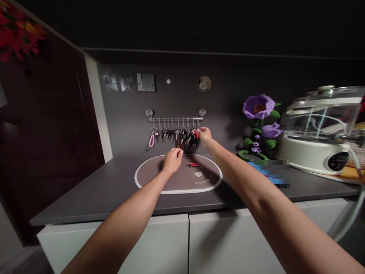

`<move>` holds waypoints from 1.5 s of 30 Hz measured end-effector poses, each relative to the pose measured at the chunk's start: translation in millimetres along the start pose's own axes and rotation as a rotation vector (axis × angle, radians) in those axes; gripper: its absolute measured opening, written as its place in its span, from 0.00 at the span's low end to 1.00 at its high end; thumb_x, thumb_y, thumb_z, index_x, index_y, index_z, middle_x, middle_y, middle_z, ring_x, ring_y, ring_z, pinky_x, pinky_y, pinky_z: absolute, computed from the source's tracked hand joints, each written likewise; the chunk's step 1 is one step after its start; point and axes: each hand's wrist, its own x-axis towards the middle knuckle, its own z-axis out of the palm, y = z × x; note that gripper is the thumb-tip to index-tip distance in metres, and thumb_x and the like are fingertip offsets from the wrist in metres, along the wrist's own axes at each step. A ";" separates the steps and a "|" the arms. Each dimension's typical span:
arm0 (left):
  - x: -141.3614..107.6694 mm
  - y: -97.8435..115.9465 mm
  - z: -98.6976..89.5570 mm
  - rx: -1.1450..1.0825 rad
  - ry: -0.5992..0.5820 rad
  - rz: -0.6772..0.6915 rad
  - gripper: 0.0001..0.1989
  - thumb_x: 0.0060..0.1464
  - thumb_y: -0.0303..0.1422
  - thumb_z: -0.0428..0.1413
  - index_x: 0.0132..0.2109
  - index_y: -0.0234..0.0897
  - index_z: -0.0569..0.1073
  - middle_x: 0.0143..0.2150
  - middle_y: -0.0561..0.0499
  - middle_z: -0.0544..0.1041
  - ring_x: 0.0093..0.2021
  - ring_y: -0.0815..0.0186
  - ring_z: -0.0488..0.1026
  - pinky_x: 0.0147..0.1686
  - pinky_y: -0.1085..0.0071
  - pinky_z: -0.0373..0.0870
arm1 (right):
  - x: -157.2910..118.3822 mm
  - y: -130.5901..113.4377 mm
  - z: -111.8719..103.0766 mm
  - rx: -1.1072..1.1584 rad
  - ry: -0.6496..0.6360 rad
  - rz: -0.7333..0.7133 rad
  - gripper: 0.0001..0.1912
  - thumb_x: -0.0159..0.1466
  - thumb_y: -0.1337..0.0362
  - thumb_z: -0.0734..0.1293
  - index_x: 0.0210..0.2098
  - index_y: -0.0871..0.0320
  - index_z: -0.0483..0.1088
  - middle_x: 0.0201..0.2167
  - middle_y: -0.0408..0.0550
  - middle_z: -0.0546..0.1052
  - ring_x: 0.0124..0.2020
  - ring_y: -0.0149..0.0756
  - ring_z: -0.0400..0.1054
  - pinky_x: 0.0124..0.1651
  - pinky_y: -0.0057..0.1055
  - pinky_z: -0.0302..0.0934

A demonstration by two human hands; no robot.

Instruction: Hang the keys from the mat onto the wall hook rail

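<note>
The right hand (204,135) pinches a red tag (196,134) on the keys (185,141) — the curled left hand (172,160), seeming empty, is nearer the red fob (194,164) lying sideways on the mat (182,183).

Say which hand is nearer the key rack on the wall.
Right. The right hand is at the keys hanging from the key rack; the left hand is lower, over the oval mat.
</note>
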 end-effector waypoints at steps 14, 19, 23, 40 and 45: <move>-4.0 -4.4 2.1 -0.033 -0.217 0.011 0.07 0.51 0.30 0.50 0.33 0.36 0.73 0.30 0.50 0.72 0.33 0.67 0.67 0.35 0.72 0.62 | -101.0 23.4 -49.1 -0.227 -0.593 -0.035 0.07 0.49 0.63 0.68 0.24 0.61 0.69 0.20 0.40 0.70 0.23 0.25 0.60 0.29 0.23 0.54; -4.4 -7.0 3.3 -0.010 -0.278 0.021 0.07 0.50 0.29 0.51 0.33 0.36 0.74 0.31 0.49 0.73 0.33 0.67 0.67 0.36 0.71 0.63 | -100.9 28.0 -52.1 -0.330 -0.716 -0.050 0.08 0.47 0.63 0.69 0.22 0.62 0.69 0.19 0.41 0.70 0.22 0.25 0.60 0.28 0.23 0.53; -4.0 -9.6 4.8 -0.003 -0.317 0.036 0.07 0.50 0.29 0.51 0.33 0.36 0.74 0.32 0.49 0.73 0.33 0.67 0.67 0.36 0.71 0.63 | -98.9 31.6 -49.7 -0.415 -0.744 -0.094 0.07 0.47 0.63 0.68 0.22 0.62 0.70 0.19 0.42 0.70 0.22 0.25 0.59 0.28 0.23 0.53; -3.6 -9.6 5.6 -0.008 -0.338 0.028 0.08 0.51 0.29 0.50 0.33 0.34 0.73 0.34 0.48 0.74 0.37 0.66 0.68 0.40 0.70 0.63 | -101.0 25.9 -46.8 -0.431 -0.731 -0.127 0.09 0.53 0.61 0.64 0.27 0.62 0.66 0.22 0.41 0.67 0.23 0.25 0.57 0.29 0.24 0.52; -3.6 -9.0 5.8 -0.018 -0.312 0.010 0.07 0.51 0.28 0.49 0.32 0.34 0.72 0.33 0.49 0.73 0.37 0.66 0.67 0.41 0.69 0.62 | -102.8 22.9 -47.9 -0.263 -0.693 -0.054 0.12 0.52 0.57 0.65 0.27 0.61 0.65 0.19 0.39 0.64 0.21 0.24 0.54 0.27 0.24 0.51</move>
